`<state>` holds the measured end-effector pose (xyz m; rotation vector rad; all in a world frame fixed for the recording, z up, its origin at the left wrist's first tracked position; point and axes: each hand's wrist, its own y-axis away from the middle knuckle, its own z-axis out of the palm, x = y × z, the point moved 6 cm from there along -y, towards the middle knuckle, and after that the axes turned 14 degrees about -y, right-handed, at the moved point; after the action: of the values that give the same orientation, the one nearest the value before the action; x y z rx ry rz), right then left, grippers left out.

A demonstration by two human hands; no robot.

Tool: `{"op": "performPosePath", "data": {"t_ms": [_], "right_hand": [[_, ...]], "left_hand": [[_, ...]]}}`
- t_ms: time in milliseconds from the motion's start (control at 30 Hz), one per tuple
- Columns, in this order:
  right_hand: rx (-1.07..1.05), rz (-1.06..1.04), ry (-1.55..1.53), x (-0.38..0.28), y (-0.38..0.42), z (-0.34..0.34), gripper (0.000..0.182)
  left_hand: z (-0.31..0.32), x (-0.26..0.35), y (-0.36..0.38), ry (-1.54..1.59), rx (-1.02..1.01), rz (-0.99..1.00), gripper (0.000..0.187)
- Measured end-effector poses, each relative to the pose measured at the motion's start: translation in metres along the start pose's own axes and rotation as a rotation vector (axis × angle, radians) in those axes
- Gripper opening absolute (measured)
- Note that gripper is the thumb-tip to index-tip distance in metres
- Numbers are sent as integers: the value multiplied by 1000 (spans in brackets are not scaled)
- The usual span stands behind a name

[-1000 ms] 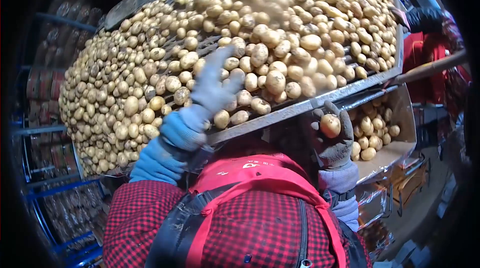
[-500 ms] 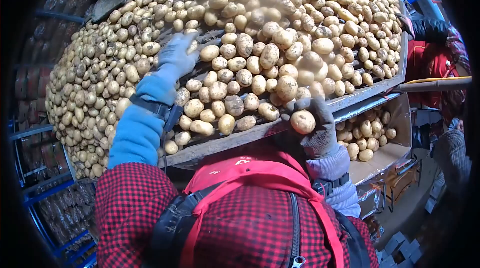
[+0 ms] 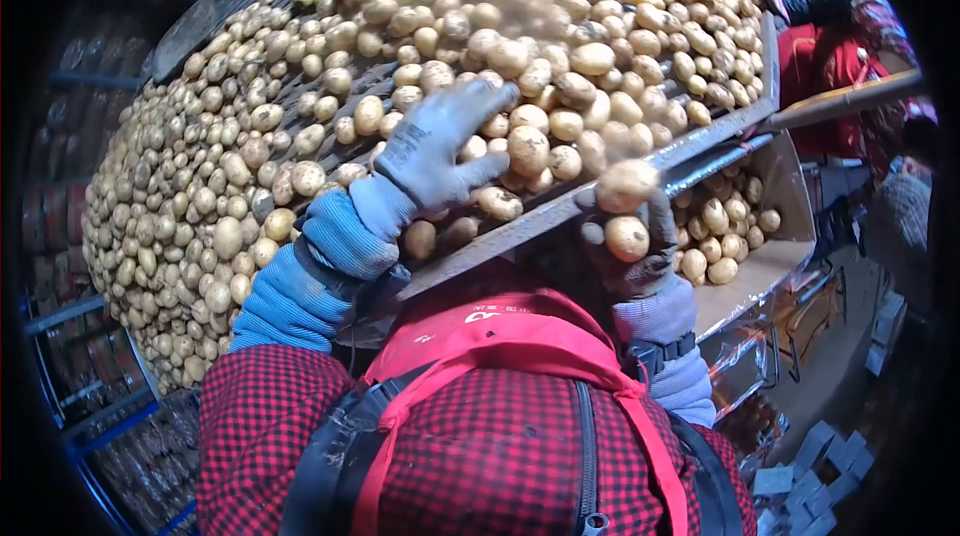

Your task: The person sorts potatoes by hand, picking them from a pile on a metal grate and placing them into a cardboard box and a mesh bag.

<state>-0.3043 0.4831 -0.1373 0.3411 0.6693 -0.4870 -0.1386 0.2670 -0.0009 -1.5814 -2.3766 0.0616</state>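
My left hand (image 3: 432, 154), in a grey work glove, lies over the potatoes (image 3: 528, 150) on the slatted sorting table, fingers spread and thumb out to the right. Its fingertips reach in among the potatoes there. At the table's front rim (image 3: 540, 216), my right hand (image 3: 652, 266) in a dirt-darkened glove is curled palm up round a potato (image 3: 627, 239). A second potato (image 3: 627, 186) sits right at its fingertips, overlapping them in this view.
A cardboard box (image 3: 740, 291) with potatoes in it stands below the rim, right of my right hand. Another person's dark sleeve (image 3: 815, 1) reaches in at the upper right. A pole (image 3: 850, 101) juts out near the table corner. Blue metal racks line the left side.
My left hand has swept right and toward the front rim, pushing potatoes along and baring slats behind it. A second potato now shows at my right fingertips.
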Motion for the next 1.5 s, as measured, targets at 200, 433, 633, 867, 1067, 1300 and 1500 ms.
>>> {"op": "performPosePath", "data": {"t_ms": [200, 433, 633, 867, 1067, 1300, 1500], "right_hand": [[19, 246, -713, -71, 31, -24, 79], [234, 127, -522, -82, 63, -54, 73], [269, 199, -603, -86, 76, -56, 71], [320, 97, -423, -100, 94, -72, 72], [313, 39, -573, -96, 102, -86, 67], [-87, -5, -358, -99, 25, -25, 55], [-286, 203, -384, -96, -56, 79, 62]], "left_hand": [[74, 38, -25, -213, -247, 81, 63], [83, 10, -34, 939, -84, -523, 36], [78, 94, -49, 1020, -161, -320, 42], [126, 200, -61, 1673, -510, -626, 53], [124, 235, -66, 1494, -496, -557, 45], [91, 165, -80, 1035, -34, -149, 41], [-39, 10, -25, 1028, 435, -412, 55]]}}
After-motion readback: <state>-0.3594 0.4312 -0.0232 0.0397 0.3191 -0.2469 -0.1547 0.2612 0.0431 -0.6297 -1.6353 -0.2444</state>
